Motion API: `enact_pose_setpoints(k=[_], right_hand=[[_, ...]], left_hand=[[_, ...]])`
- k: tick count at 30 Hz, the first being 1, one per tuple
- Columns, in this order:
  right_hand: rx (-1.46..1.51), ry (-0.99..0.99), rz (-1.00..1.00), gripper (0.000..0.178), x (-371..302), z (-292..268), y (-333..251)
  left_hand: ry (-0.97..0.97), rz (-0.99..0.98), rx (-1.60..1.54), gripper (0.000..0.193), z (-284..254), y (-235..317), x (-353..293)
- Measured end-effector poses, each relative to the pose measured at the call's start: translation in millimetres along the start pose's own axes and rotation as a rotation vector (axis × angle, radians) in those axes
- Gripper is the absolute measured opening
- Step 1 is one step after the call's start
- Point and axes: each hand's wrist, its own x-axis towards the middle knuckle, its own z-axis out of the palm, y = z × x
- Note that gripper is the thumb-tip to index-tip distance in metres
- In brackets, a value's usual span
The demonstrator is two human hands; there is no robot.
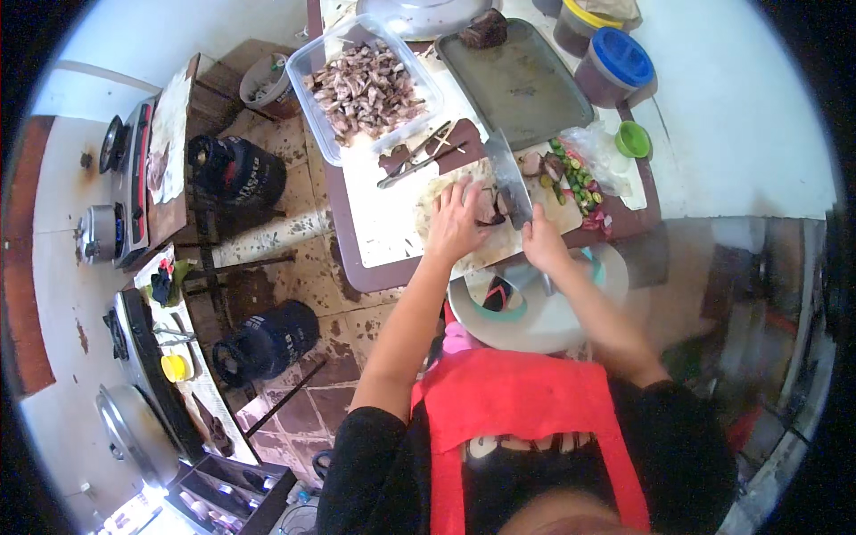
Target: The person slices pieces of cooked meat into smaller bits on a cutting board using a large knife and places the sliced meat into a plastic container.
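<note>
My right hand (544, 242) grips a broad-bladed knife (508, 178), its blade pointing away from me across the cutting board (473, 254). Close to its left side, my left hand (455, 221) presses its fingers onto a piece of dark cooked meat (488, 207), which partly hides under them. Beyond my hands stands a clear plastic tub (430, 89) filled with chopped meat pieces (370, 89). To the right of the blade lie a few meat chunks (544, 168) and a heap of cut green citrus (580, 183). Tongs (415, 165) rest on the table past my left hand.
A dark tray (526, 98) at the back carries a large meat chunk (484, 29). Lidded tubs (615, 67) and a small green cup (632, 140) stand at the right. A stool (544, 325) is below the table edge. Gas cylinders (267, 339) and stoves (134, 187) are leftward.
</note>
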Motion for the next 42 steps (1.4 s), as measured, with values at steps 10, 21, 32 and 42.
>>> enact_pose_setpoints(k=[10, 21, 32, 42], right_hand=[[-0.163, -0.058, -0.035, 0.037, 1, 20, 3], [-0.042, 0.028, 0.004, 0.024, -21, 31, -57], [-0.184, -0.009, 0.021, 0.031, -28, 44, -86], [-0.156, 0.169, 0.025, 0.033, -42, 64, -76]], left_hand=[[-0.169, -0.355, 0.114, 0.061, 13, -16, -2], [-0.039, -0.455, -0.206, 0.066, -25, -34, -48], [0.107, -0.293, -0.358, 0.049, -6, -45, -54], [0.116, -0.116, -0.347, 0.035, -5, -55, -57]])
